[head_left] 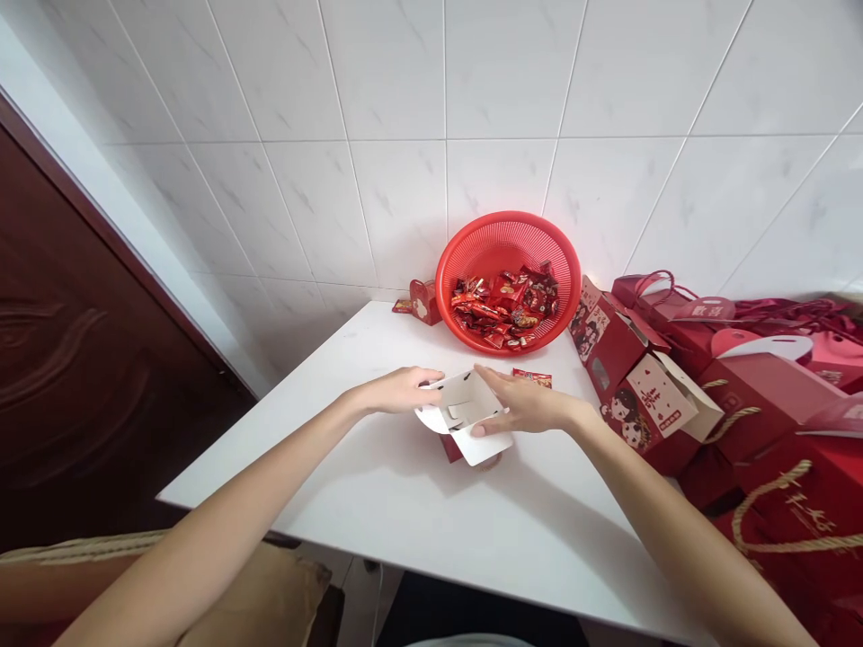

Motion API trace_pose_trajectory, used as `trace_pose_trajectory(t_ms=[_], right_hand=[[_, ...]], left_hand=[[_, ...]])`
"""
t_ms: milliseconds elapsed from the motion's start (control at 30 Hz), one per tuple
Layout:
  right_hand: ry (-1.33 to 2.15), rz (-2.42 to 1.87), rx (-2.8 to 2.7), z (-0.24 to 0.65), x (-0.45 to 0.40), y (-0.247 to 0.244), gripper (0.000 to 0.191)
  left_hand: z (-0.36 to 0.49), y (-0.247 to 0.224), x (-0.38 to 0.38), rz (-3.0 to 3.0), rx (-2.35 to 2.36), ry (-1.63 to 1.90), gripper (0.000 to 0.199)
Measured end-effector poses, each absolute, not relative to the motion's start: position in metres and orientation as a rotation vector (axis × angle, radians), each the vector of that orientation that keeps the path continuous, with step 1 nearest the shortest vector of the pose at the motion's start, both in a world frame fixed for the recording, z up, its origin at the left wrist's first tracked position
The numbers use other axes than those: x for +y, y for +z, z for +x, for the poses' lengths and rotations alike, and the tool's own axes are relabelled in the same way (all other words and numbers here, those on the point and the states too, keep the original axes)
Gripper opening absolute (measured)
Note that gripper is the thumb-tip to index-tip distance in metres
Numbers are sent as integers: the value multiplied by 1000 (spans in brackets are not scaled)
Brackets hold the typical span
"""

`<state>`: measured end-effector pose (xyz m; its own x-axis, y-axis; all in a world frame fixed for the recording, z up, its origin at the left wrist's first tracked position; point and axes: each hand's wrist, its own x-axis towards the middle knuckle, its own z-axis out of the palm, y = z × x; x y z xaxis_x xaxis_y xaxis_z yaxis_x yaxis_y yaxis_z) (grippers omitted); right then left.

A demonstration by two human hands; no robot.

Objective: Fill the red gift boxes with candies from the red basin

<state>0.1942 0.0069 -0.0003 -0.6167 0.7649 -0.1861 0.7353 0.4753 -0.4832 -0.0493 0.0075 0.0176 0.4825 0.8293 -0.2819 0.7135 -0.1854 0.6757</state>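
A small gift box [467,404] stands on the white table with its top flaps raised, its white inside facing up and a red outer side showing below. My left hand [405,390] grips the box's left flap between thumb and fingers. On the opposite side, my right hand [516,402] holds the right wall, with the thumb inside the front flap. A bit of rope handle shows under the box's right side. Just behind my right hand lies a red candy packet [532,377]. Beyond the box, a red plastic basket [573,296] holds many red-wrapped sweets [502,305].
Red gift boxes and bags with rope handles [769,386] are piled along the table's right side. A small red box [424,302] stands left of the basket. Behind is a tiled wall [397,72]; a dark wooden door [81,341] is at left. A cardboard box [262,598] sits below the front edge.
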Motion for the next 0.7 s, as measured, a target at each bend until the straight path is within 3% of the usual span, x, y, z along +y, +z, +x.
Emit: trace_pose_trajectory(t_ms=[100,267,500,700], right_hand=[[1130,-1293,-2550,198,11,-12,120],[1199,-1141,-2416,193,17,-33,119],[950,-962,-2126,174,31,-70,94],[949,-908,-2011,177,38,-68,76]], left_hand=[[-51,18,5,1926,1269,117,38],[-51,5,7,2133,1347,177,51],[-38,-30,13,2247,1529,647,44],[-40,-22,16,2278,1651,502,45]])
